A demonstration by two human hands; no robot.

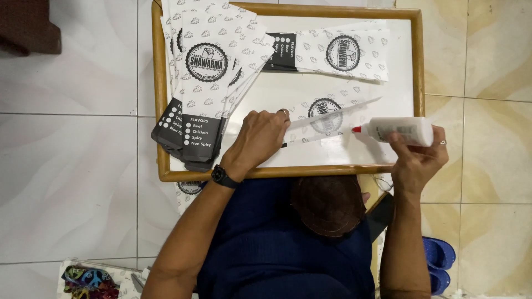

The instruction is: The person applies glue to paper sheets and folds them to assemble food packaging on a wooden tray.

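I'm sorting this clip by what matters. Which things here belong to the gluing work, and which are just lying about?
In use:
left hand pressing down the flat printed paper sheet
right hand holding the white glue bottle, red tip at the sheet
stack of printed paper bags
wood-framed white table

Lying about:
blue slippers
colourful item on the floor

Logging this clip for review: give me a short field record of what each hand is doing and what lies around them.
left hand: left hand presses flat on a printed paper sheet, wristwatch on the wrist
right hand: right hand grips a white glue bottle, red tip pointing at the sheet
surface: white table with wooden rim
nearby: stack of printed paper bags at left; more bags at the far edge
floor: blue slippers at lower right
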